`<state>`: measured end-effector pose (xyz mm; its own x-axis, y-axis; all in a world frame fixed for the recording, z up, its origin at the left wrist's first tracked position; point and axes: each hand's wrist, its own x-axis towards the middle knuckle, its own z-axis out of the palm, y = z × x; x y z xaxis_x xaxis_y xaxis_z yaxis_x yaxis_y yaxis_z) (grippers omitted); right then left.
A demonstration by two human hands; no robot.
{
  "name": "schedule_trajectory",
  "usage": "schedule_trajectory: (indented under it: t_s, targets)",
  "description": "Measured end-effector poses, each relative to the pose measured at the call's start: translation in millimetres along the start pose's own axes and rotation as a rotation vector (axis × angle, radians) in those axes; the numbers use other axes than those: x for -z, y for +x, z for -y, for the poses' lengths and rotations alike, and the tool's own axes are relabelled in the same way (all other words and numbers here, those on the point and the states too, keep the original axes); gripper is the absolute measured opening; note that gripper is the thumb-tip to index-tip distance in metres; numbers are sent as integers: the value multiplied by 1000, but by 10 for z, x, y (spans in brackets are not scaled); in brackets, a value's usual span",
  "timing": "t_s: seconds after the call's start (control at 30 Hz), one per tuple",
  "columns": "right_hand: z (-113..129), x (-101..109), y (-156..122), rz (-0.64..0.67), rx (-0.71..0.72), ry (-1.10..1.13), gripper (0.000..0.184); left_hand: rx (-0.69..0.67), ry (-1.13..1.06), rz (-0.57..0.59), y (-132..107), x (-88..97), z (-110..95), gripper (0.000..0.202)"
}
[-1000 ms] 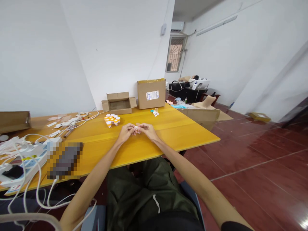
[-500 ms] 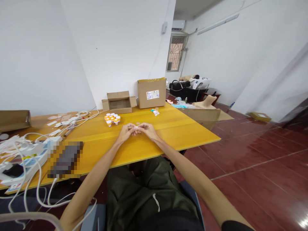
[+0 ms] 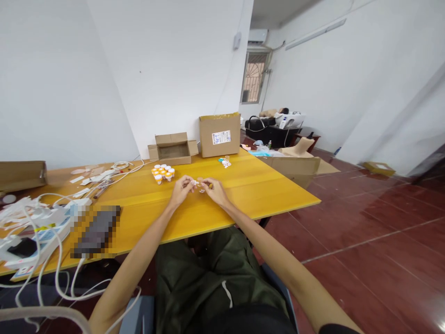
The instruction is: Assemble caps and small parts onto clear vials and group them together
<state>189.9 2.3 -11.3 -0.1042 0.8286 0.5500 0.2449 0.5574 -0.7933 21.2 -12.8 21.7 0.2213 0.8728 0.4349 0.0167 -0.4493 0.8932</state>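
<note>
Both my hands are held just above the yellow table (image 3: 264, 190), near its middle. My left hand (image 3: 182, 188) pinches a small white piece at its fingertips. My right hand (image 3: 213, 190) is closed on a small orange-and-white thing, too small to name. The fingertips of the two hands sit a little apart. Behind my left hand stands a cluster of several small white vials with orange caps (image 3: 162, 172).
An open cardboard box (image 3: 173, 149) and a closed taller box (image 3: 219, 135) stand at the far table edge. White cables (image 3: 34, 218), a charger block and a pixelated phone (image 3: 95, 231) fill the left. Small items (image 3: 225, 162) lie at the far right. Red tiled floor lies to the right.
My fingertips, joined on one small item before, have drawn slightly apart, each hand keeping a piece. The view shifted a little.
</note>
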Motion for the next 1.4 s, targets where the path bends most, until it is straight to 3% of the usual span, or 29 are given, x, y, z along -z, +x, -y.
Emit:
schedule_trajectory:
  t_s: [0.23,0.43,0.6,0.83,1.03,1.4]
  targets:
    - [106,-14,-84,101,-66,-451,14,-24,-18,-65,8,4,1,26]
    - [93,-18,-111,168,-48,-583,14,-24,-8,-99,22,12,20,24]
    - [64,-13,-84,89,43,-428,14,-7,38,-84,22,17,44,24]
    - [93,-23,-95,21,100,-51,20,-2,162,51,2,-5,64,26]
    - [177,-14,-116,38,178,-77,20,-27,186,69,-3,-1,80,29]
    - [131,-11,-101,66,172,-92,10,-43,167,73,25,-3,122,31]
